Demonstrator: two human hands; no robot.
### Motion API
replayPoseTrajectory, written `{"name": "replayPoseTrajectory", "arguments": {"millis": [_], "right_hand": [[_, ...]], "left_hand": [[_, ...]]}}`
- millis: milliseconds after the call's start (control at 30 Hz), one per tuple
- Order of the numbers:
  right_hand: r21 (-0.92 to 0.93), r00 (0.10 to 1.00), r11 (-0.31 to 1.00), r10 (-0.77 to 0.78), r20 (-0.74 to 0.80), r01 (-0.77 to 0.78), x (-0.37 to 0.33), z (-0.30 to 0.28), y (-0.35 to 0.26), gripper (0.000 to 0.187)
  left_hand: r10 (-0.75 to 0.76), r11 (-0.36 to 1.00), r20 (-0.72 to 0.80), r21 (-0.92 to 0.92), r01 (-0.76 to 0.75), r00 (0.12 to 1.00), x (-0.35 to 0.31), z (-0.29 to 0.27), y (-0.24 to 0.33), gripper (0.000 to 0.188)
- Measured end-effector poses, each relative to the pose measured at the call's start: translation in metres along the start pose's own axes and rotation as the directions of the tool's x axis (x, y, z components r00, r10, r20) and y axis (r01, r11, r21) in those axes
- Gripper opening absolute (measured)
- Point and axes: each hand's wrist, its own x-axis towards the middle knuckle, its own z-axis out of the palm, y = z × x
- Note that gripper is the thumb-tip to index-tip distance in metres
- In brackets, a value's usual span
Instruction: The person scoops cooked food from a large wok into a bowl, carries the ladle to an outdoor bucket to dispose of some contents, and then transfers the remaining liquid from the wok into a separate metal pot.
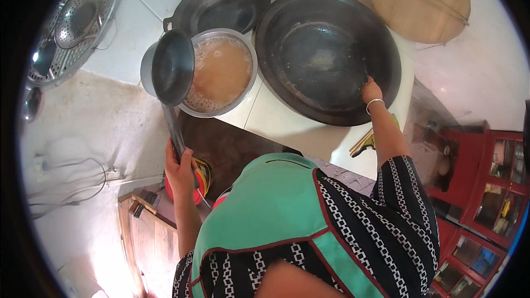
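Note:
My left hand [179, 171] is closed around the handle of a large dark ladle [173, 69]. The ladle's round bowl is raised over the left side of a silver metal pot [148, 72], which holds cloudy tan liquid [221, 74] with foam around its edge. To the right, a wide black wok [326, 33] is set into the white tiled stove, with a pale patch at its bottom. My right hand [371, 90], with a bracelet at the wrist, reaches inside the wok's right wall. Its fingers are curled, and what they grip is hidden.
Behind the pot sits another dark wok [221, 8]. Wooden lids [419, 3] stand at the back. A perforated steamer plate and a skimmer [77, 19] hang at left. Wooden sticks [361, 143] lie on the stove's front edge. A red cabinet [475, 187] stands at right.

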Motion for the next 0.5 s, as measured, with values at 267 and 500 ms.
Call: {"name": "replayPoseTrajectory", "arguments": {"millis": [267, 500], "right_hand": [[0.650, 0.899, 0.727, -0.104, 0.426, -0.224, -0.042, 0.087, -0.059, 0.048], [0.778, 0.746, 0.203, -0.221, 0.628, -0.594, -0.286, -0.022, -0.230, 0.043]], "left_hand": [[0.037, 0.998, -0.019, -0.054, -0.038, 0.999, 0.008, -0.012, 0.003, 0.046], [0.055, 0.994, 0.044, -0.097, -0.050, 0.998, -0.040, -0.194, -0.013, 0.046]]}}
